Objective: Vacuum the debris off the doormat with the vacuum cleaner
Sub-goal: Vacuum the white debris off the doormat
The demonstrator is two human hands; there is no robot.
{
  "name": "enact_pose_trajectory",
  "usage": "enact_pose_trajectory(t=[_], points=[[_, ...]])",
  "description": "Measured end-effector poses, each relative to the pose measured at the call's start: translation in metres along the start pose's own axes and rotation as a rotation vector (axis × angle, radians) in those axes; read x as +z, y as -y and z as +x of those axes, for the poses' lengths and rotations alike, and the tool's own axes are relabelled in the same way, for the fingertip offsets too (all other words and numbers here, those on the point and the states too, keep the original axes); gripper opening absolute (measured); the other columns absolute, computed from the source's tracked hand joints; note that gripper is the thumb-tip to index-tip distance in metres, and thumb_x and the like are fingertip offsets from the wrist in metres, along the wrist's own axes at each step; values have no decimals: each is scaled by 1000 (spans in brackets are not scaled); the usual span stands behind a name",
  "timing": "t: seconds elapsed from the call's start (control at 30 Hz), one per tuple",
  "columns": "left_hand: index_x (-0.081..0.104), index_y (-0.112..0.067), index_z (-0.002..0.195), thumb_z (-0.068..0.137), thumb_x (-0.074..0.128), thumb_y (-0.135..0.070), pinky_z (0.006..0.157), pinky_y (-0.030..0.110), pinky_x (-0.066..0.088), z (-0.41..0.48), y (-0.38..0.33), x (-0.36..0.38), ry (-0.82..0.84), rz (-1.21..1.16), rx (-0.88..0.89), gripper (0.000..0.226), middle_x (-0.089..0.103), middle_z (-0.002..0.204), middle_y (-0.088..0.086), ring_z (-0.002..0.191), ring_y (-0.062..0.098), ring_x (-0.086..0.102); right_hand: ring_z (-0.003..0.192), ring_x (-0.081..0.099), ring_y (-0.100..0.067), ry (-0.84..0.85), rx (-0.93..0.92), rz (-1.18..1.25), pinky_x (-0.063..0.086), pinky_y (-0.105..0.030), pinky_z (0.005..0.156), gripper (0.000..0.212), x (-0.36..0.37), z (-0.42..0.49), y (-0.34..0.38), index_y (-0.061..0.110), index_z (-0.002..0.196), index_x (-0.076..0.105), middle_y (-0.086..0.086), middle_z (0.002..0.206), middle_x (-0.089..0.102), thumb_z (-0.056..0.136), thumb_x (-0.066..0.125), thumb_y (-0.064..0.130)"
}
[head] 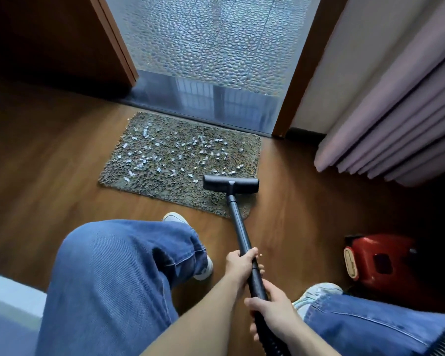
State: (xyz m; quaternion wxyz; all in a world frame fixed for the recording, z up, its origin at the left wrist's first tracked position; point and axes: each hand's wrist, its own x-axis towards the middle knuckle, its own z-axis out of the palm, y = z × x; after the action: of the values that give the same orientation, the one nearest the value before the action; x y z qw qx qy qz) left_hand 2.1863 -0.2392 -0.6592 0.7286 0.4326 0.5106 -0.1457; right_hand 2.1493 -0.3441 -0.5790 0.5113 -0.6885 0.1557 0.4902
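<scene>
Left hand (242, 263) is wrapped round the black wand (238, 227), fingers curled tight. The right hand (274, 308) grips the same tube just behind it, near where the ribbed hose (275, 346) starts. So that's 2 hands on. Follow the wand forward and the floor head (230, 183) sits on the near right part of the grey shaggy doormat (165, 186). White paper scraps (144, 160) lie scattered across the mat's middle and left, beyond the head. The mat lies on the wood floor (49, 150) just in front of the frosted glass door (211, 47). The red vacuum cleaner body (378, 263) sits off to the right, near the pale curtain (396, 111).
</scene>
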Motion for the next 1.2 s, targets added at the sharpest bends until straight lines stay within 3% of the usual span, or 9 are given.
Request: enact_pose_trajectory(t=[0.23,0.33,0.47,0.67,0.87,1.2], points=[[56,-3,73,96,62,-8,45,28,50,17,-4,0,5,-4,-36,24,56,59,8,45,22,55,45,64,-33,-34,-1,-81,52,-34,42,61,3,20,-1,39,138,49,-5,60,65,88,63,8],[55,-2,77,96,62,-8,43,26,49,26,-20,2,13,-16,-26,22,57,60,8,44,19,55,45,63,-32,-48,-15,-45,51,-33,41,58,6,30,13,39,136,51,-5,64,65,91,60,3],[57,-1,83,96,64,-9,45,26,52,40,-41,4,23,-14,2,16,62,71,11,48,17,62,43,59,-30,-40,-43,34,49,-30,39,45,10,45,35,32,122,59,-6,62,59,93,56,-2],[56,0,86,97,64,-8,46,27,55,53,-59,7,58,-56,10,15,66,51,3,54,23,63,40,57,-29,-54,-43,64,48,-29,38,31,11,66,54,20,111,63,-9,59,57,94,55,-4],[60,-3,86,96,68,-18,57,27,58,66,-67,3,50,-1,102,20,66,76,10,64,19,71,43,57,-28,-40,-24,120,49,-30,40,24,11,83,68,13,110,61,-15,68,57,95,54,-5],[55,-7,87,99,60,-12,53,27,53,50,-67,9,51,45,93,14,62,81,9,58,17,65,45,57,-27,-19,25,104,50,-30,41,18,4,65,74,6,109,59,-15,71,53,96,52,-3]])
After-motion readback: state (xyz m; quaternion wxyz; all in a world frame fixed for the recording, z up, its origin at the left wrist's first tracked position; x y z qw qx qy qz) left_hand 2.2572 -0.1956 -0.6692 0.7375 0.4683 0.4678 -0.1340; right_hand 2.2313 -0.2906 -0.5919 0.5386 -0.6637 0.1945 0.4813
